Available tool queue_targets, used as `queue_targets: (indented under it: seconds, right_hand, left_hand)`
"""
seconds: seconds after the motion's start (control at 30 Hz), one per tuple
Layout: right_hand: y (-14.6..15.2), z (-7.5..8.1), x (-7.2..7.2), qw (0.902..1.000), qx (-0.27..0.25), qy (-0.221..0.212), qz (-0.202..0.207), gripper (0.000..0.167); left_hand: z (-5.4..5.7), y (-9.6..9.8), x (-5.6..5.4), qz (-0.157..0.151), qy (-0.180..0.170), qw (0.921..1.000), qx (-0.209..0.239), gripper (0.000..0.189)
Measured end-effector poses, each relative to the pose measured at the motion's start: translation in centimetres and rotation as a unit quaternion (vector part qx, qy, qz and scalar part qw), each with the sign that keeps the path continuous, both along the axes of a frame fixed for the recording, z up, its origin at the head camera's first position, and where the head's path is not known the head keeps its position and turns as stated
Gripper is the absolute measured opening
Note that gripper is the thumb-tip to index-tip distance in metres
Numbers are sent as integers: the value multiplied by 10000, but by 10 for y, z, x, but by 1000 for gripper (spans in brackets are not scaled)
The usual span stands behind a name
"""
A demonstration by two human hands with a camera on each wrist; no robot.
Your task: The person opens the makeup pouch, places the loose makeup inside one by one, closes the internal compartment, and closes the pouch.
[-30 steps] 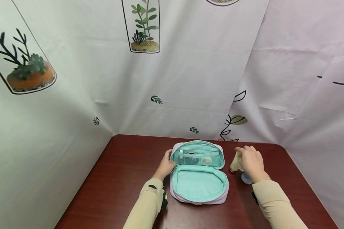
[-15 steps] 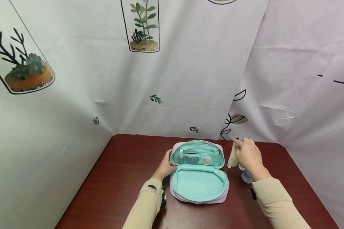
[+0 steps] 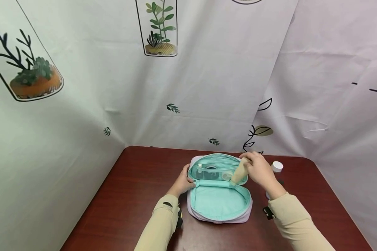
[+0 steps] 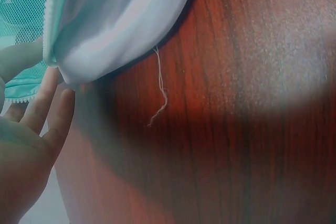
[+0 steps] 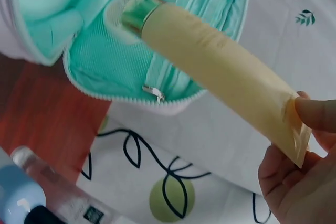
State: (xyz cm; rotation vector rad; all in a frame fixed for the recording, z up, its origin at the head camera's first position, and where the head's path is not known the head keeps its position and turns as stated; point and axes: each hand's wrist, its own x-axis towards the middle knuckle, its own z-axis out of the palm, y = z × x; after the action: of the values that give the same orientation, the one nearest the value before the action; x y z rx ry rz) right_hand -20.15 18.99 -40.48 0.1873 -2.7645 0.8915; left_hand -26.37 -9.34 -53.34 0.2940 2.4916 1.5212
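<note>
An unzipped toiletry bag [image 3: 220, 204], lilac outside and mint green inside, lies spread on the table. My left hand [image 3: 181, 181] grips its left edge near the hinge, thumb on the inner side and fingers outside in the left wrist view. Between the right thumb and fingers, my right hand [image 3: 260, 170] pinches a pale yellow squeeze tube [image 5: 215, 72] by its flat crimped end. The tube's shiny green cap [image 5: 140, 13] points down over the bag's mesh pocket [image 5: 100, 69]. Behind that mesh show a round white item [image 3: 227, 175] and a few dark shapes.
A white-capped bottle [image 3: 277, 166] stands right of the bag, partly hidden by the right arm. The right wrist view shows a clear bottle [image 5: 58, 187] and a light blue rounded item [image 5: 20, 195] there. Printed curtains hang behind the dark red table [image 3: 138, 181].
My right hand has carried the tube leftward from the table's right side to over the bag's mesh pocket. The white-capped bottle has come into view. My left hand keeps its grip on the bag.
</note>
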Motion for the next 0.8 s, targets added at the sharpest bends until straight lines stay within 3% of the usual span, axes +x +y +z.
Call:
queue_targets:
  seconds: [0.27, 0.8]
  right_hand:
    - [-14, -16, -3, 9978, -321, -580, 84, 18]
    - [-29, -41, -11, 9911, -758, -1062, 268, 16]
  left_hand:
    - [0, 1, 0, 11, 50, 10000, -78, 92]
    - [3, 9, 0, 330, 41, 9988, -349, 95]
